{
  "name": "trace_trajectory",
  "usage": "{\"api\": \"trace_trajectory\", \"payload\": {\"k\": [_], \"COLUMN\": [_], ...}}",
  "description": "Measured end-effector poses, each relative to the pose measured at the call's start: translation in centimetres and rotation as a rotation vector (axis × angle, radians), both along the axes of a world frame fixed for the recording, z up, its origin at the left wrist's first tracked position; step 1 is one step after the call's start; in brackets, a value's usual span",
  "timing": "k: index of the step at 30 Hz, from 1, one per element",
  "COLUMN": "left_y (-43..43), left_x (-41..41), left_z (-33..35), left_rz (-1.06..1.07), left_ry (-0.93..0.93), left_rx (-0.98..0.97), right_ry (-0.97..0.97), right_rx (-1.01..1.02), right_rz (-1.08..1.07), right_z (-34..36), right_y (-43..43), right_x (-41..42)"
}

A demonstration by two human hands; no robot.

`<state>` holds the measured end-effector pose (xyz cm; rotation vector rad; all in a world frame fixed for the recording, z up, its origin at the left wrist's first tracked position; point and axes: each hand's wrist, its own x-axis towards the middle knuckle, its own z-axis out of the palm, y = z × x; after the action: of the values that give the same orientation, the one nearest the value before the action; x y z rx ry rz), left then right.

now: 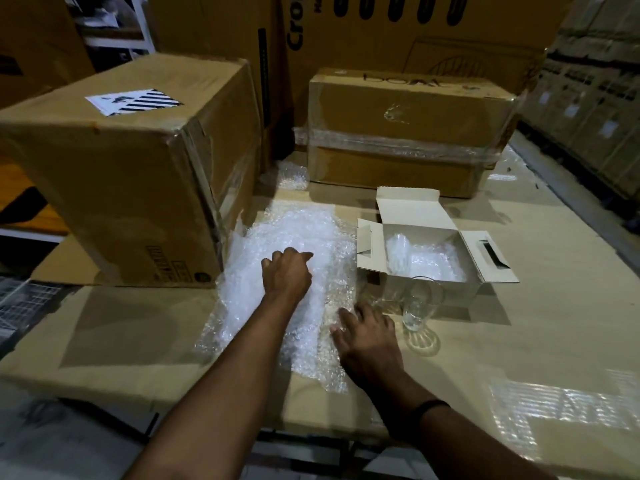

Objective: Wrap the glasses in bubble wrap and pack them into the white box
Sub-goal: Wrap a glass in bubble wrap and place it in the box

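Packing is only partly done. The white box [408, 207] sits open at the middle right of the frame. Bubbly bundles already lie inside it, so some glasses look wrapped and put away, though I cannot count them. One bare glass [417, 306] stands upright just below the box, on the cardboard table top [519, 341]. It is not wrapped yet. A big sheet of bubble wrap [294, 233] lies in the middle of the frame. The left hand [287, 273] rests on it with its fingers curled under; I cannot tell if they pinch the sheet. The right hand [367, 336] lies lower, near the sheet's right edge, with its fingers straight and a bit apart, pressing down. I think the sheet is being made ready for the glass. What is left: wrap that glass, put it in the box, and close the flaps.
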<state>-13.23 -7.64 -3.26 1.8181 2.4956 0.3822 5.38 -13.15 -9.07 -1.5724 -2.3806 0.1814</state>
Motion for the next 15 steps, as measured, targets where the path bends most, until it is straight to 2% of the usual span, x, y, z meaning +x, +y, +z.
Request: {"api": "trace_trajectory", "payload": {"k": [2, 6, 7, 8, 10, 12, 13, 15], "left_y": [0.5, 0.7, 0.9, 1.1, 1.5, 1.8, 2.0, 2.1], "left_x": [-0.5, -2.6, -2.9, -2.9, -2.2, -1.4, -1.2, -1.2], "left_z": [0.3, 1.3, 1.4, 1.5, 1.0, -0.4, -0.9, -0.9], "left_rz": [0.020, 0.036, -0.014, -0.096, -0.225, -0.286, -0.280, -0.221], "left_ry": [-0.051, -0.209, -0.203, -0.185, -0.062, 0.057, 0.060, -0.066], "left_rx": [0.101, 0.562, 0.563, 0.464, 0.125, -0.047, -0.029, 0.181], "right_ry": [-0.021, -0.018, -0.019, -0.020, -0.022, -0.020, -0.020, -0.012], "right_rx": [0.044, 0.093, 0.110, 0.122, 0.131, 0.147, 0.157, 0.177], "right_rz": [0.006, -0.007, -0.005, -0.002, -0.002, -0.007, -0.005, 0.001], "right_z": [-0.4, -0.9, -1.0, -1.0, -1.0, -1.1, -1.1, -1.1], "right_y": [0.1, 0.3, 0.4, 0.4, 0.4, 0.5, 0.5, 0.5], "right_x": [-0.1, -0.1, -0.1, -0.1, -0.2, -0.2, -0.2, -0.1]}}
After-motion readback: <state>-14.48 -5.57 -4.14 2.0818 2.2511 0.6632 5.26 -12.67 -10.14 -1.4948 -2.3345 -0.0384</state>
